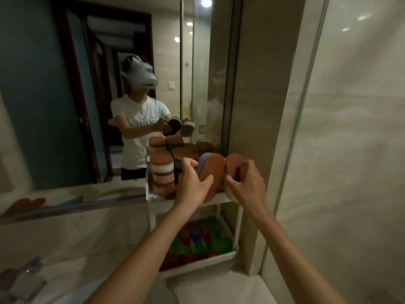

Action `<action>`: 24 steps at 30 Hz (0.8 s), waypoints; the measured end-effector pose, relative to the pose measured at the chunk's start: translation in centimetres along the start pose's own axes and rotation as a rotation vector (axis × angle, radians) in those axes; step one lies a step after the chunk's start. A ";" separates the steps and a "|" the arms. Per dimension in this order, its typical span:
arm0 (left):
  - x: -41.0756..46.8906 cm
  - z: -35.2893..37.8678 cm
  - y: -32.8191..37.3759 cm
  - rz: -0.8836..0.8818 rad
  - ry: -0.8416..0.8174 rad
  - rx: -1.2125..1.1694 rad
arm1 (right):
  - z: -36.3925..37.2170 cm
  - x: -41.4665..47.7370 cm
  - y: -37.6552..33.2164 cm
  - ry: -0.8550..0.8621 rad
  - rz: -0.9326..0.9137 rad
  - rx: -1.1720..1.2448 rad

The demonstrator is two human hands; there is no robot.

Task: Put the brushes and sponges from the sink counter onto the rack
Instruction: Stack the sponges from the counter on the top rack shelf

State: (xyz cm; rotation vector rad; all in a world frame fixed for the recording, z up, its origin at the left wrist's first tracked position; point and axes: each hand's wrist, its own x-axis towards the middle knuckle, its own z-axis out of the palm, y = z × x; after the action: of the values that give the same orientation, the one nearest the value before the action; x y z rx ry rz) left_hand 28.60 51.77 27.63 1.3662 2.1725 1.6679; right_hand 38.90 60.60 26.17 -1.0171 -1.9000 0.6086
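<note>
Bright-coloured items (201, 238), too blurred to name, fill the white rack's (152, 218) near lower tray (208, 261). Above, your left hand (191, 185) grips a brown oval sponge (213, 170), your right hand (246, 185) pinches a second sponge (233, 163), both over the top shelf (151, 195); beyond, stacked sponges (162, 170) meet the mirror (43, 84).

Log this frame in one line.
left hand: grips brown sponge | right hand: grips second brown sponge | both at rack top shelf | sponge stack: top shelf, left side | lower shelf: coloured items, blurred
</note>
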 end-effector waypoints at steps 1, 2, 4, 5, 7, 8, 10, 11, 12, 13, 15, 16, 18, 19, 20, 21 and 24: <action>0.8 0.0 0.2 -0.021 0.000 -0.025 | 0.1 0.9 -0.4 -0.012 -0.010 0.036; 2.0 -0.1 0.5 -0.051 0.003 -0.045 | 0.0 2.0 -1.1 -0.024 -0.019 0.062; 4.0 -0.3 0.8 -0.095 0.064 -0.077 | 0.4 4.2 -2.1 -0.064 -0.032 0.070; 4.8 -0.5 0.8 -0.116 0.096 -0.090 | 0.5 5.1 -2.3 -0.084 -0.030 0.058; 6.4 -1.1 1.0 -0.167 0.151 -0.080 | 1.2 6.9 -2.7 -0.126 -0.023 0.053; 7.4 -1.3 0.7 -0.197 0.178 -0.070 | 1.6 7.7 -2.7 -0.149 -0.018 0.058; 9.1 -1.9 0.0 -0.297 0.209 -0.081 | 2.6 9.2 -2.7 -0.197 -0.008 0.062; 10.0 -2.1 -0.4 -0.352 0.221 -0.117 | 3.3 10.0 -2.6 -0.227 -0.005 0.064; 10.8 -2.2 -0.9 -0.409 0.230 -0.156 | 4.0 10.6 -2.5 -0.254 0.000 0.069; 11.6 -2.2 -1.2 -0.465 0.237 -0.191 | 4.9 11.1 -2.5 -0.276 0.010 0.070; 12.7 -1.9 -1.5 -0.544 0.261 -0.260 | 6.8 12.0 -2.6 -0.278 0.018 0.049; 13.0 -1.7 -1.6 -0.565 0.270 -0.286 | 7.7 12.2 -2.6 -0.256 0.009 0.020; 13.5 -1.1 -1.9 -0.589 0.260 -0.313 | 9.1 12.7 -2.7 -0.202 -0.026 -0.050; 13.6 -0.9 -1.9 -0.599 0.255 -0.322 | 9.5 12.8 -2.6 -0.179 -0.039 -0.074; 13.8 -0.8 -2.0 -0.612 0.255 -0.333 | 9.8 12.9 -2.6 -0.163 -0.046 -0.086; 14.0 -0.8 -2.3 -0.625 0.266 -0.342 | 10.1 13.2 -2.4 -0.156 -0.048 -0.090; 15.0 -0.7 -3.2 -0.637 0.291 -0.347 | 10.7 13.7 -2.0 -0.183 -0.025 -0.102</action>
State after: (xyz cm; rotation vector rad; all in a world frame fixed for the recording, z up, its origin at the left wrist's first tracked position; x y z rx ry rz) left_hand 17.35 61.43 31.72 0.3049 1.9990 1.9032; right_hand 24.89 70.79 28.69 -1.0304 -2.1192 0.6129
